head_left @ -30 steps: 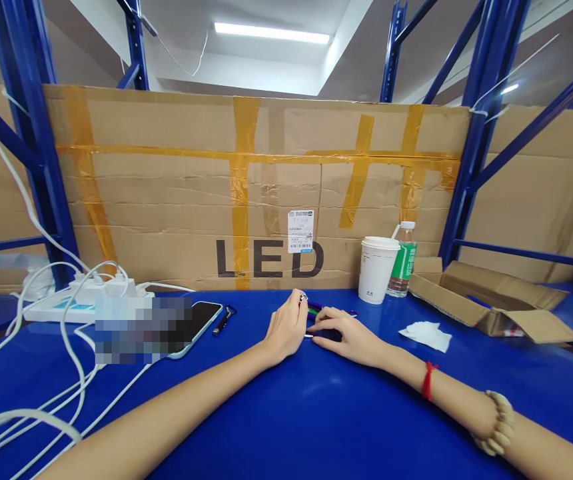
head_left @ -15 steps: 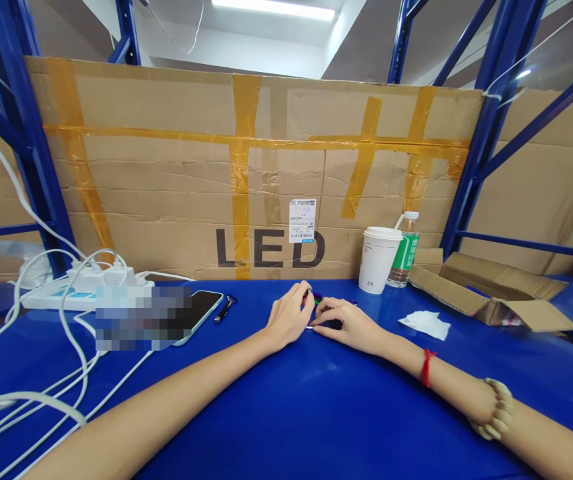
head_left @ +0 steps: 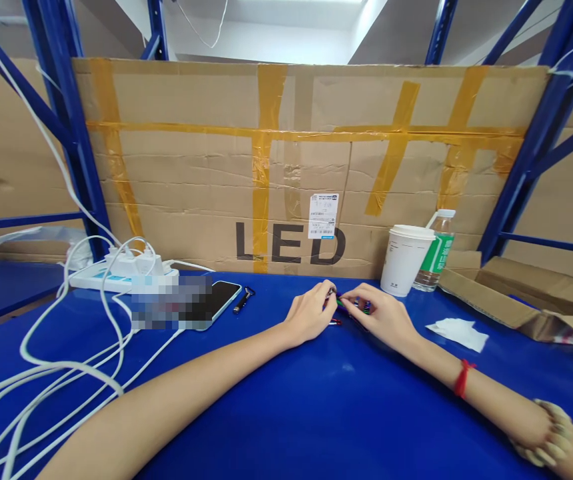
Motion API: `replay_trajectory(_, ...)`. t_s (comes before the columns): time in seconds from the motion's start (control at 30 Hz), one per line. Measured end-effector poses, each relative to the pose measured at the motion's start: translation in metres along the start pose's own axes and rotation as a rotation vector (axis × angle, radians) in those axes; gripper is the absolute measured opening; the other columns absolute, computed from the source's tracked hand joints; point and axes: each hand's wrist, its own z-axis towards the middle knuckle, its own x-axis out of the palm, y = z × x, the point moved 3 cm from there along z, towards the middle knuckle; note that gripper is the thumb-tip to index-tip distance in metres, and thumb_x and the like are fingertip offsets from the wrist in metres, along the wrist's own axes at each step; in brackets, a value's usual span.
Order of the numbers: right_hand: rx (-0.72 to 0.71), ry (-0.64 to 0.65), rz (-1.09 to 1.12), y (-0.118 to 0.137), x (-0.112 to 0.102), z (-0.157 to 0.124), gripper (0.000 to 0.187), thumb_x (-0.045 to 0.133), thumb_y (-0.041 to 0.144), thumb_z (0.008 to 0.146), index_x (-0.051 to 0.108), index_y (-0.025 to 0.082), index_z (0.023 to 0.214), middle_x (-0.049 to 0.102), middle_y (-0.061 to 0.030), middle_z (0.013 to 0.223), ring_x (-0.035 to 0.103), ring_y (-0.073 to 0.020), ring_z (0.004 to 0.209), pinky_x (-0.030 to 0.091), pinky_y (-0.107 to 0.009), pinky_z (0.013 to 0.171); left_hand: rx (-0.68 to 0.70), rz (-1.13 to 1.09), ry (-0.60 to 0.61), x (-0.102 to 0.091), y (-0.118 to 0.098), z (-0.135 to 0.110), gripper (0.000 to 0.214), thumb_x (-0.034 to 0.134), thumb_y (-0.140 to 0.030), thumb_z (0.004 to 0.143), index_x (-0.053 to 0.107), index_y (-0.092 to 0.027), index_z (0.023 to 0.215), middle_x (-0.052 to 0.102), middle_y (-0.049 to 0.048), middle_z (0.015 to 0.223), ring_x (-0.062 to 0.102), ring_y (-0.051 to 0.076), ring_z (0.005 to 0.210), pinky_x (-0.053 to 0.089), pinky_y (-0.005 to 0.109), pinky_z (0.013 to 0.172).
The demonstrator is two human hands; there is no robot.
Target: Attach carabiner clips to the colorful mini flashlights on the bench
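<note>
Both my hands rest on the blue table [head_left: 316,413], meeting near its middle. My left hand [head_left: 310,313] is curled, its fingertips pinched on a small bundle of thin coloured items [head_left: 354,307], green, red and purple, that look like pens or small tools. My right hand [head_left: 384,317] is also closed, its fingers gripping the same bundle from the right side. Most of the bundle is hidden under the fingers. A red string and a bead bracelet sit on my right wrist and forearm.
A white paper cup [head_left: 404,261] and a green-labelled bottle [head_left: 436,252] stand behind my right hand. A phone [head_left: 214,303], a small black tool [head_left: 242,300], a power strip [head_left: 116,275] with white cables, a tissue [head_left: 459,332], an open carton [head_left: 526,300] and a taped cardboard wall [head_left: 291,167] surround the table.
The view has shifted left, so everything sits further right in frame. My right hand has lifted from lying flat on the bundle to pinching it with the fingertips.
</note>
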Motion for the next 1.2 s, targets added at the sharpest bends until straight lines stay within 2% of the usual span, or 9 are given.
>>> replay_trajectory(0.07,0.022,-0.041,0.058,-0.001,-0.001,0.000,0.028,0.048,0.041,0.083,0.066,0.023,0.094,0.063,-0.0042,0.081,0.055,-0.0131,0.062,0.044,-0.025,0.054,0.008,0.031,0.007,0.000,-0.001,0.000,0.020,0.029,-0.028,0.088,0.048,-0.024,0.093,0.060,-0.0013,0.093,0.057,0.014,0.083,0.043,0.026,0.070)
replay_trajectory(0.17,0.018,-0.007,0.217,-0.002,0.002,0.001,0.035,0.049,0.046,0.081,0.067,0.021,0.099,0.063,-0.0060,0.081,0.054,-0.0131,0.059,0.045,-0.024,0.050,-0.002,0.072,0.033,-0.001,-0.002,-0.001,0.019,0.031,-0.027,0.087,0.049,-0.023,0.088,0.061,-0.0012,0.086,0.057,0.014,0.079,0.044,0.025,0.067)
replay_trajectory(0.37,0.122,0.060,0.478,-0.006,0.009,0.000,0.041,0.057,0.052,0.074,0.069,0.017,0.090,0.064,-0.0072,0.078,0.047,-0.0091,0.045,0.042,-0.023,0.038,0.014,0.137,0.049,-0.001,-0.003,-0.002,0.020,0.035,-0.030,0.085,0.052,-0.023,0.093,0.061,0.0008,0.079,0.058,0.018,0.082,0.045,0.028,0.071)
replay_trajectory(0.63,0.229,0.053,0.518,-0.002,0.008,0.002,0.042,0.064,0.053,0.066,0.068,0.015,0.084,0.059,-0.0014,0.053,0.046,-0.0091,0.038,0.039,-0.022,0.036,0.080,0.143,0.092,0.005,-0.002,0.001,0.017,0.039,-0.026,0.083,0.051,-0.020,0.093,0.062,0.0029,0.086,0.057,0.018,0.086,0.045,0.029,0.077)
replay_trajectory(0.83,0.248,0.047,0.492,0.002,0.008,0.001,0.040,0.064,0.050,0.065,0.067,0.015,0.084,0.063,-0.0039,0.061,0.052,-0.0110,0.045,0.039,-0.021,0.035,0.094,0.102,0.113,0.009,0.001,0.002,0.015,0.040,-0.025,0.082,0.050,-0.020,0.093,0.060,0.0046,0.092,0.057,0.018,0.087,0.045,0.029,0.076)
replay_trajectory(1.1,0.381,0.102,0.632,-0.005,0.013,0.001,0.039,0.066,0.050,0.063,0.063,0.015,0.081,0.063,-0.0043,0.068,0.053,-0.0100,0.048,0.039,-0.018,0.034,0.135,0.018,0.144,0.015,0.004,0.003,0.014,0.038,-0.029,0.084,0.049,-0.020,0.089,0.059,0.0018,0.083,0.057,0.015,0.074,0.045,0.026,0.065)
replay_trajectory(1.2,0.407,0.108,0.655,-0.006,0.014,0.001,0.038,0.067,0.048,0.061,0.062,0.015,0.080,0.063,-0.0042,0.071,0.053,-0.0089,0.048,0.037,-0.017,0.033,0.164,0.015,0.138,0.015,0.005,0.003,0.015,0.036,-0.029,0.085,0.048,-0.020,0.088,0.060,0.0027,0.086,0.057,0.016,0.075,0.045,0.026,0.064)
